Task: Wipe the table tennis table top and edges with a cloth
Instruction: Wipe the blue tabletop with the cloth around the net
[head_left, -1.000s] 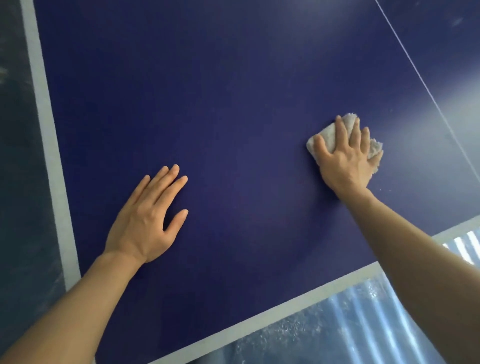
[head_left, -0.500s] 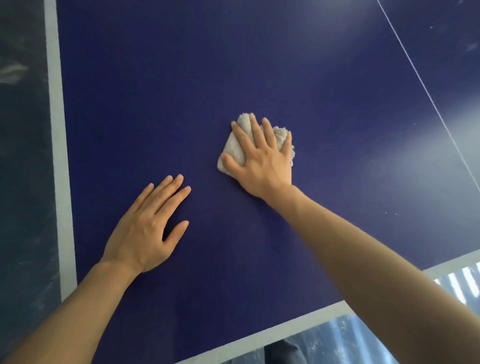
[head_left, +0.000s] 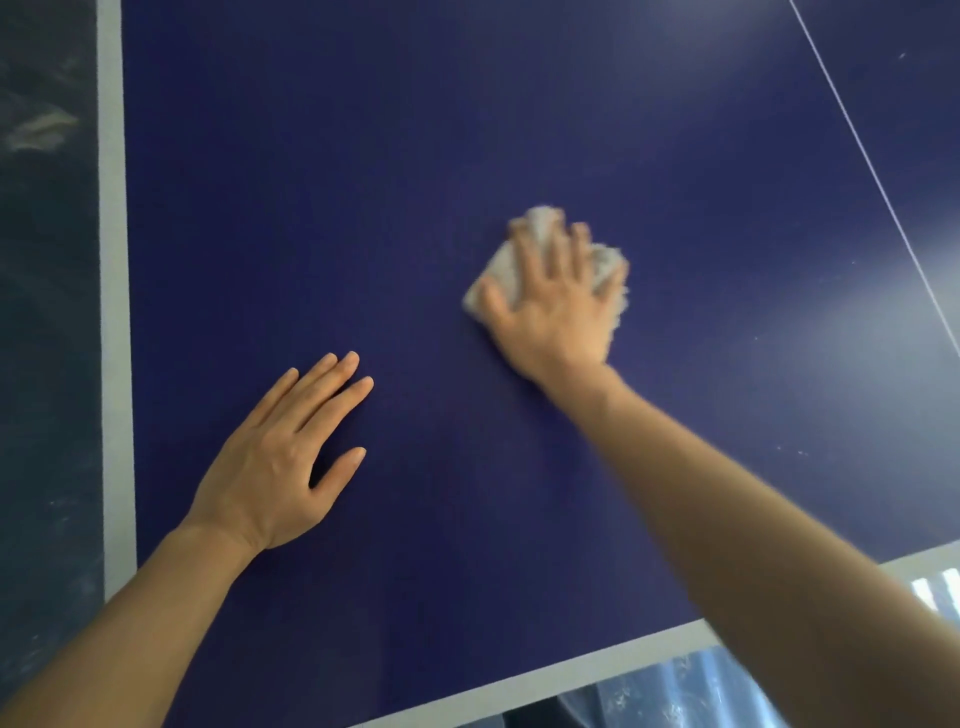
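Your bare left hand (head_left: 275, 462) shows no glove, ring or wristband; short, unpainted nails sit at the tips of its fingers (head_left: 332, 379). Your bare right hand (head_left: 558, 312) is blurred, so nail detail beyond its fingers (head_left: 535, 249) cannot be told. Both forearms behind the fingers are uncovered, without sleeves.

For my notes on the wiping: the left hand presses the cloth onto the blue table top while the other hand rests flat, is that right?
Not quite: in the head view the right hand presses the cloth onto the blue table top, while the left hand rests flat.
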